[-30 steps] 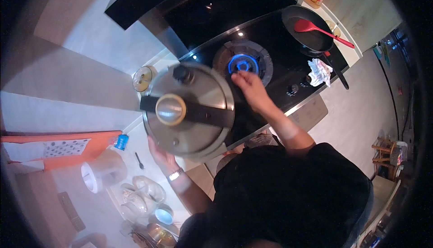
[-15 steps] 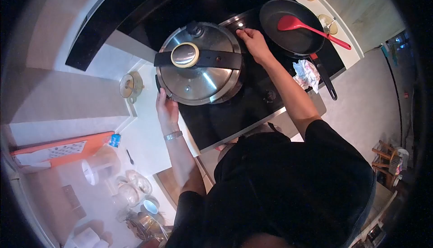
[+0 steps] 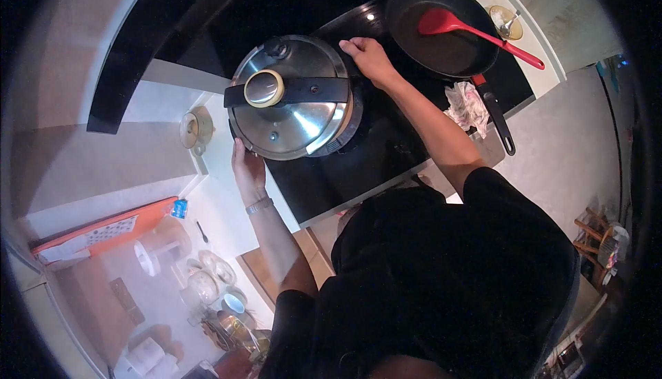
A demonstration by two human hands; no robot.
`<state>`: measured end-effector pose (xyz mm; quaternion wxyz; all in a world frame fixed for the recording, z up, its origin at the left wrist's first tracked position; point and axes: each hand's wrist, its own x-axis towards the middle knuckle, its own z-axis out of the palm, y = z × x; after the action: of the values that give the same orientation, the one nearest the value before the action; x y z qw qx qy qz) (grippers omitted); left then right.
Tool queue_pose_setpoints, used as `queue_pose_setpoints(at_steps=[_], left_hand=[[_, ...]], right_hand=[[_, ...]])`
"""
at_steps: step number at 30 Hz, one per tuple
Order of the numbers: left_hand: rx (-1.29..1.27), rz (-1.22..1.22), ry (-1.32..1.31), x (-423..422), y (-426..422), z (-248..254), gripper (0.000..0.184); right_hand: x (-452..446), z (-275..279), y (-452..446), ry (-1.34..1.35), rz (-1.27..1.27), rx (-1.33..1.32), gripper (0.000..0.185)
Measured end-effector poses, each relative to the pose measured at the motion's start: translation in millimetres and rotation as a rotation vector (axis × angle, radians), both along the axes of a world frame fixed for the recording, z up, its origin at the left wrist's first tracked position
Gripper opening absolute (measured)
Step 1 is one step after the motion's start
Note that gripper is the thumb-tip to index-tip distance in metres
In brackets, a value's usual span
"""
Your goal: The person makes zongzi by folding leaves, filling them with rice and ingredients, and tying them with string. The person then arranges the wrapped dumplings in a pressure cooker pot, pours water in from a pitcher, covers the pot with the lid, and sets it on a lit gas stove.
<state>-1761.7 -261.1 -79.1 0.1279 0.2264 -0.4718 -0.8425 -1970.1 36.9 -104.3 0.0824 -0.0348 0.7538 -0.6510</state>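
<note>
A steel pressure cooker (image 3: 296,120) with a black bar and a round knob across its lid stands over the black hob (image 3: 310,193), tilted or off-centre. Part of a dark ring shows beneath its right side. My left hand (image 3: 247,169), a metal-banded watch on the wrist, is at the cooker's lower left side, its fingers curled under and partly hidden. On the opposite upper right side, my right hand (image 3: 369,60) is closed at the rim, where a side handle would sit; the hand covers the grip itself.
Right of the cooker, a black frying pan (image 3: 414,45) holds a red spatula (image 3: 441,22). Crumpled paper (image 3: 467,108) lies by its handle. A small dish with a spoon (image 3: 507,22) sits on the counter's edge. At left are a glass lidded pot (image 3: 196,131) and several bowls.
The cooker has shifted left and slightly towards me, both hands moving with it. More of the ring under its right side now shows. The view has shifted a little too.
</note>
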Motion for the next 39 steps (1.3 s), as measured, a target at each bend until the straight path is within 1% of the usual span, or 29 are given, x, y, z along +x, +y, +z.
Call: queue_pose_setpoints(at_steps=[2, 3, 5, 6, 8, 9, 10, 12, 13, 16, 17, 18, 20, 22, 23, 24, 25, 26, 27, 28, 29, 30, 31, 32, 34, 35, 37, 38, 39], left_hand=[[-0.013, -0.028, 0.027, -0.9, 1.2, 2.9, 0.036], [-0.01, -0.025, 0.017, 1.5, -0.2, 2.6, 0.036], [-0.11, -0.007, -0.081, 1.9, -7.4, 0.0, 0.046], [-0.104, 0.001, -0.085, 5.2, -10.6, -1.8, 0.046], [-0.297, -0.019, -0.264, 7.4, -12.6, 6.6, 0.061], [-0.326, -0.056, -0.32, 10.9, -13.6, 9.6, 0.073], [-0.315, -0.035, -0.324, 15.2, -9.5, 15.3, 0.073], [-0.257, 0.045, -0.245, 19.5, -0.3, 24.3, 0.073], [-0.282, 0.1, -0.218, 26.8, -3.0, 16.4, 0.071], [-0.195, 0.306, -0.151, 65.4, 12.3, 11.3, 0.069], [-0.142, 0.351, -0.116, 88.1, 21.0, 2.6, 0.065], [-0.108, 0.367, -0.109, 113.3, 30.6, -7.0, 0.066], [-0.051, 0.389, -0.191, 178.2, 54.0, -23.9, 0.068], [0.023, 0.442, -0.274, 262.3, 75.7, -52.9, 0.071], [0.04, 0.516, -0.308, 309.2, 87.1, -67.4, 0.071], [0.061, 0.588, -0.343, 361.8, 98.6, -85.2, 0.072], [0.118, 0.726, -0.386, 412.9, 111.8, -101.4, 0.069], [0.179, 0.859, -0.428, 463.2, 124.0, -115.7, 0.067], [0.205, 0.993, -0.419, 515.1, 136.2, -123.6, 0.064], [0.232, 1.12, -0.414, 561.0, 151.3, -133.3, 0.062], [0.226, 1.228, -0.377, 595.8, 167.8, -131.8, 0.061], [0.22, 1.335, -0.345, 628.2, 187.0, -123.9, 0.059], [0.257, 1.363, -0.367, 656.3, 206.7, -114.5, 0.059], [0.256, 1.435, -0.343, 677.5, 218.0, -107.8, 0.06], [0.268, 1.539, -0.317, 718.9, 245.2, -108.6, 0.06], [0.288, 1.571, -0.31, 738.0, 257.8, -111.1, 0.06], [0.294, 1.621, -0.289, 772.4, 277.8, -114.2, 0.058], [0.279, 1.649, -0.281, 789.2, 291.5, -121.8, 0.056], [0.223, 1.636, -0.29, 809.9, 300.6, -135.4, 0.056]], right_hand=[[4.1, 7.6, -1.0, 0.03, -0.036, 0.035, 0.044], [3.4, 0.4, -1.5, 0.019, -0.032, 0.038, 0.044], [-4.5, -6.8, -4.5, 0.011, -0.031, 0.041, 0.045], [-3.8, -11.4, -2.4, 0.007, -0.022, 0.046, 0.045], [-1.1, 3.0, 2.5, -0.083, 0.05, 0.003, 0.048], [0.3, 3.1, 2.4, -0.064, 0.036, -0.035, 0.05], [1.1, 6.4, 4.9, -0.101, 0.068, -0.038, 0.046], [13.3, 34.4, 14.1, -0.297, 0.052, -0.002, 0.046], [17.0, 24.7, 18.6, -0.248, -0.01, -0.065, 0.044], [45.6, 6.8, 37.3, -0.142, -0.184, -0.263, 0.033], [58.5, -7.3, 45.0, -0.13, -0.23, -0.248, 0.03], [79.0, -19.0, 50.8, -0.113, -0.256, -0.294, 0.029], [126.6, -53.1, 55.8, -0.072, -0.256, -0.291, 0.026], [187.2, -89.1, 55.2, -0.075, -0.176, -0.156, 0.025], [214.2, -123.1, 53.7, 0.007, -0.078, -0.136, 0.022], [253.4, -126.2, 43.0, -0.086, -0.005, -0.112, 0.019], [288.7, -119.2, 32.7, -0.148, 0.114, -0.021, 0.019], [315.8, -148.2, 21.3, -0.043, 0.191, 0.035, 0.018], [352.3, -139.5, 5.7, -0.097, 0.329, -0.024, 0.019], [380.5, -136.1, -11.5, -0.187, 0.434, 0.053, 0.019], [414.8, -116.5, -27.8, -0.183, 0.533, 0.127, 0.02], [444.4, -116.5, -40.0, -0.228, 0.667, -0.054, 0.019], [476.1, -103.3, -52.3, -0.265, 0.698, 0.011, 0.02], [507.2, -87.7, -61.3, -0.191, 0.77, 0.114, 0.02], [554.4, -84.3, -71.7, -0.145, 0.921, 0.208, 0.017], [577.0, -81.5, -69.0, -0.138, 0.953, 0.216, 0.017], [626.3, -70.6, -68.7, -0.383, 0.983, 0.12, 0.016], [645.2, -67.9, -68.5, -0.501, 0.984, 0.138, 0.016], [656.9, -90.8, -71.0, -0.395, 1.064, 0.116, 0.016]])
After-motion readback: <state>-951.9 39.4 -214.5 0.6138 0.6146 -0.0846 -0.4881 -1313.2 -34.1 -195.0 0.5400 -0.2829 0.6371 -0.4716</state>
